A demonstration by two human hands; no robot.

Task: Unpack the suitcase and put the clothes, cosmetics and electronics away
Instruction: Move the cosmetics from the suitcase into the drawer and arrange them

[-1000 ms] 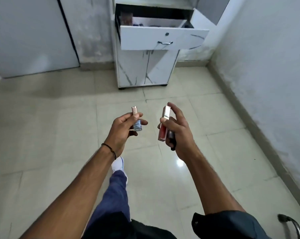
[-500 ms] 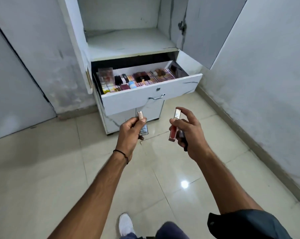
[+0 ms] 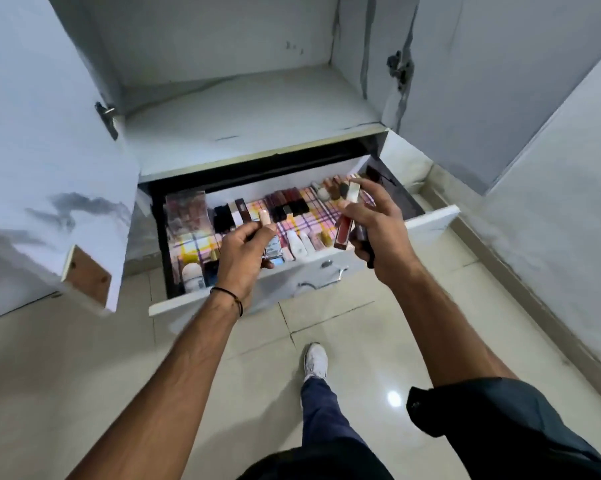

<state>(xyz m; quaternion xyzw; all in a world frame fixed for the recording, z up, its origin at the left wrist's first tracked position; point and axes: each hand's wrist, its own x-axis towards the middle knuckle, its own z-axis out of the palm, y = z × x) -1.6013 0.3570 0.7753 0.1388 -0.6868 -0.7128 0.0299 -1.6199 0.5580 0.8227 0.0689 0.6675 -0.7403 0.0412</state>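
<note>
The open drawer (image 3: pixel 434 221) of the white, marble-patterned cabinet (image 3: pixel 250 112) projects over the glossy tiled floor (image 3: pixel 84 375). Its flat front panel carries a curved metal handle (image 3: pixel 321 284). A checked cloth liner (image 3: pixel 321 216) in pink, yellow and purple covers the drawer base. Cosmetics lie on it in rows: dark, square-section lipstick cases (image 3: pixel 288 204), a white plastic bottle (image 3: pixel 296 245), and a clear rectangular box (image 3: pixel 186 211) at the left end.

Left hand (image 3: pixel 243 261): over the front centre of the drawer. The fingers are curled round a glass bottle (image 3: pixel 273 245) whose slim, pale rose cap stands up above the thumb.

Right hand (image 3: pixel 384 230): over the right part of the drawer. Thumb and fingers pinch a slender lip gloss tube (image 3: pixel 343 232) with a transparent red body and a pale square cap. A dark cylindrical item (image 3: pixel 370 259) is clamped under the lower fingers; its type cannot be determined.

The cabinet doors (image 3: pixel 50 150) stand open above the drawer.
</note>
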